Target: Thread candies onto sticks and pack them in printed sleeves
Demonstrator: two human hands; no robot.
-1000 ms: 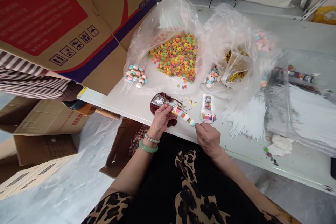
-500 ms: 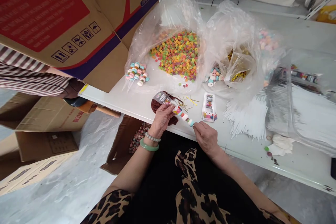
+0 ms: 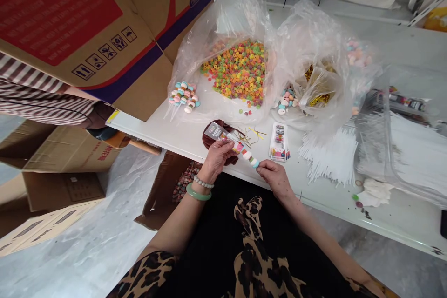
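Observation:
A printed plastic sleeve is pinched in my left hand, above a dark brown cloth at the table's front edge. From the sleeve a skewer of pastel candies slants down to the right. The fingertips of my right hand are closed at its lower end, by the light blue candy. Behind the hands lie gold and yellow twist ties. A small stack of printed sleeves rests to their right.
Bags of colourful ring candies and gold ties stand behind. White sticks and a clear bin are at right. A large carton overhangs the table's left; beside it is a person's striped sleeve. An open box sits below.
My right hand's fingers have shifted and straightened somewhat at the skewer's lower end. The view has moved slightly. My left hand keeps its hold on the sleeve.

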